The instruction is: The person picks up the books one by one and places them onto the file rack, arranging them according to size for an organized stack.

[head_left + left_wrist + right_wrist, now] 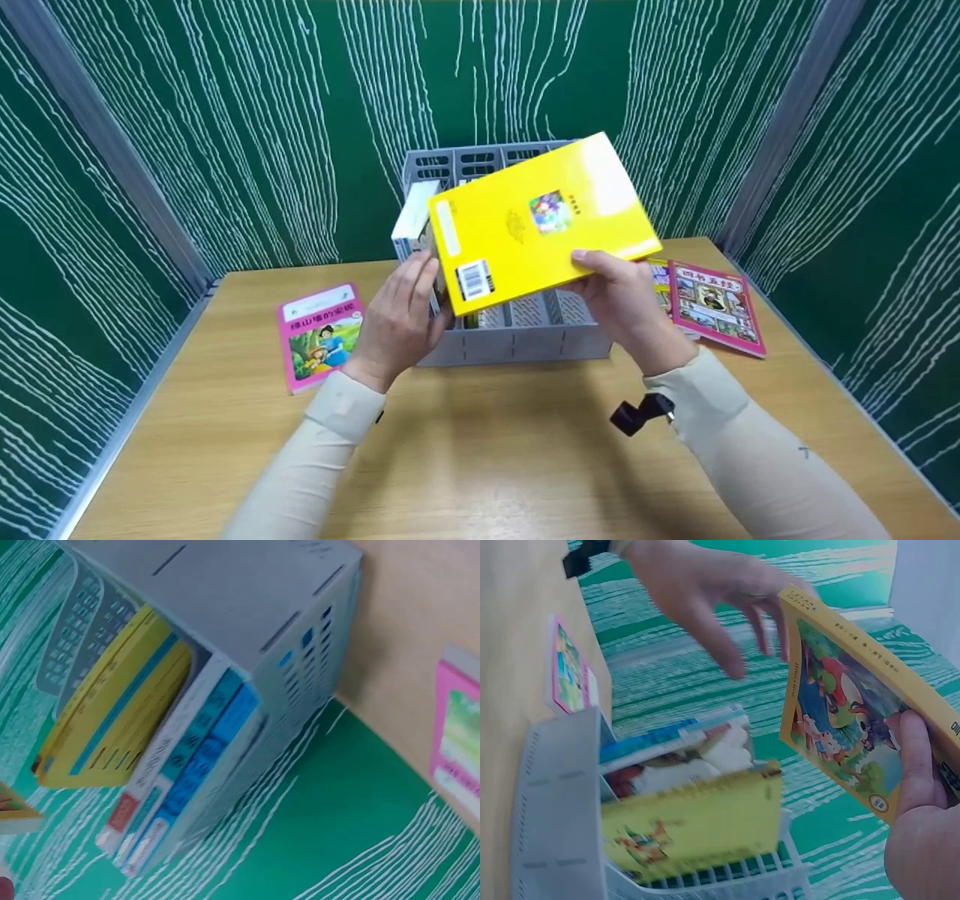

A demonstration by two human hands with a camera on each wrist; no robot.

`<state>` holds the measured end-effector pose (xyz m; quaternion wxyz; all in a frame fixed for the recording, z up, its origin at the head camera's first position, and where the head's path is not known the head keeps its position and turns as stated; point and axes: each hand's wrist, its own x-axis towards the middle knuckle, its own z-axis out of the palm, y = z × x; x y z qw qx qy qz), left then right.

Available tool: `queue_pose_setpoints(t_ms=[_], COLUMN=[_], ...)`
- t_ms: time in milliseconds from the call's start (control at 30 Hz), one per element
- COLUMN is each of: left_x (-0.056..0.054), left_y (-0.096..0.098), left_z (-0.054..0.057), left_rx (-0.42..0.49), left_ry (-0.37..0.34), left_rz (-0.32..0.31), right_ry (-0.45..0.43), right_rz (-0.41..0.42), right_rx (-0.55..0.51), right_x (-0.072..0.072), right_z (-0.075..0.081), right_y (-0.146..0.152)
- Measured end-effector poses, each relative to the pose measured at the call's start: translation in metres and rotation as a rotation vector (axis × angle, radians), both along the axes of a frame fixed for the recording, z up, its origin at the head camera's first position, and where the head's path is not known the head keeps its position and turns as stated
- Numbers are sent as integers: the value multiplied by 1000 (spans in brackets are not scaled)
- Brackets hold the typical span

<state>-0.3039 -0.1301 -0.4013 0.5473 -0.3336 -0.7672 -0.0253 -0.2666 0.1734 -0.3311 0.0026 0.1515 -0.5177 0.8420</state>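
Note:
My right hand (626, 304) grips a yellow book (540, 217) by its lower right edge, thumb on the back cover with its barcode. The book is tilted above a grey divided book rack (536, 349). In the right wrist view, cartoon animals show on its other cover. My left hand (397, 319) has loosely extended fingers near the held book's left corner; the right wrist view shows it apart from the book. Beside it, white and blue books (191, 746) stand in the rack's leftmost compartment. Yellow books (124, 709) lean in the neighbouring one.
A pink-bordered book (322, 337) lies flat on the wooden table (487, 450) left of the rack. Right of the rack lies another pink-bordered book (716, 307), overlapping a yellow-and-purple one (660, 281). Green walls (517, 75) with white streaks enclose the table's back and sides.

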Motion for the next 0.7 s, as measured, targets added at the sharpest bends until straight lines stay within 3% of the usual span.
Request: queue_pose_setpoints(t_ms=[133, 267, 567, 700], left_x=[-5, -10, -22, -27], left_y=[-3, -3, 5, 8], left_z=[-10, -22, -53, -62], left_rx=[26, 14, -36, -66], left_ry=[-139, -278, -617, -757], left_rz=[27, 62, 73, 88], right_ry=[66, 111, 81, 93], right_rz=[-28, -120, -344, -385], right_rx=[-10, 59, 475, 579], right_x=[0, -4, -9, -12], right_z=[4, 1, -16, -27], right_y=[11, 19, 34, 32])
